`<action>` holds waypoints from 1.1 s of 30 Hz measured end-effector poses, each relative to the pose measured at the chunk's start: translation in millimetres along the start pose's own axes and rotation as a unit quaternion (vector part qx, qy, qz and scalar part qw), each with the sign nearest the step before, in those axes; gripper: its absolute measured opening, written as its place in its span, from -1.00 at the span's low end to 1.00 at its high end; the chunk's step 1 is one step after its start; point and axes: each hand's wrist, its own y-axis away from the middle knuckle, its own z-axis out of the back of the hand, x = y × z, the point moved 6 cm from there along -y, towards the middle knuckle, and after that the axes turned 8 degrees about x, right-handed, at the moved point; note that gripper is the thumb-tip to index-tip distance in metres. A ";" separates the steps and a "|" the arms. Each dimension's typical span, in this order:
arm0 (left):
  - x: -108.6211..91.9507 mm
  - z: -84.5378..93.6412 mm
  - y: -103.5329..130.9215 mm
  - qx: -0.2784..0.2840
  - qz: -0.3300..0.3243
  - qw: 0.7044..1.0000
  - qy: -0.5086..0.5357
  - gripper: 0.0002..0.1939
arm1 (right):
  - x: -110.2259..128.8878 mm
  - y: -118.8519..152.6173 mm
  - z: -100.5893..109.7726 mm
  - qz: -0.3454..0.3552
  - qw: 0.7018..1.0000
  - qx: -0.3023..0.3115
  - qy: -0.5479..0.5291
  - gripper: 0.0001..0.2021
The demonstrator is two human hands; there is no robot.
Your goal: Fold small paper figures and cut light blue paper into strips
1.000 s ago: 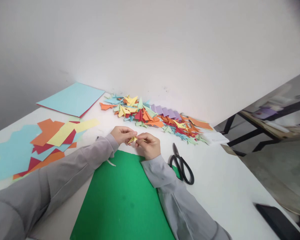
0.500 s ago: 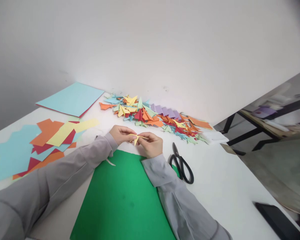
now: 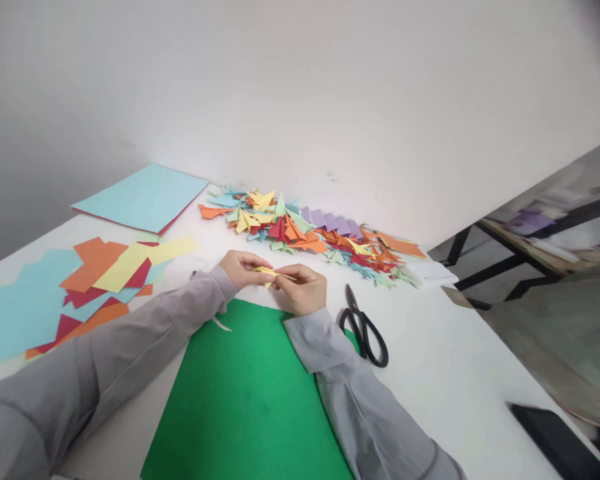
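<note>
The left hand (image 3: 241,269) and right hand (image 3: 305,289), nearly closed, pinch a yellow folded paper (image 3: 266,271) above the tabletop (image 3: 440,373), short of its back edge; probably light, crisp and easily creased, it suits gentle holds along its folds.

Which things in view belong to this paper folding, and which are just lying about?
Job, apparently:
yellow folded paper, between left hand and right hand
pile of folded paper pieces
loose coloured paper
scissors, perhaps
green sheet, perhaps

Lying about, probably:
black phone-like device
blurred purple item
</note>
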 end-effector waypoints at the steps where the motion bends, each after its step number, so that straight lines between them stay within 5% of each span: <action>1: -0.2 0.1 -0.1 -0.002 0.003 1.000 0.001 -0.64 | 0.2 -0.1 0.0 -0.003 1.000 -0.002 -0.002 -0.94; 7: -1.0 -1.3 -0.7 0.012 0.002 1.000 -0.008 -0.66 | -0.7 -0.5 -2.3 -0.026 1.000 0.014 -0.006 -0.82; 15: 2.1 2.6 -3.8 0.016 0.005 1.000 0.003 -0.68 | -4.1 -0.1 -1.4 -0.025 0.998 0.029 0.046 -0.95; 33: 10.9 5.8 -6.3 0.008 0.047 0.993 0.109 -0.61 | 5.6 2.9 -11.5 -0.015 0.994 0.103 -0.040 -0.88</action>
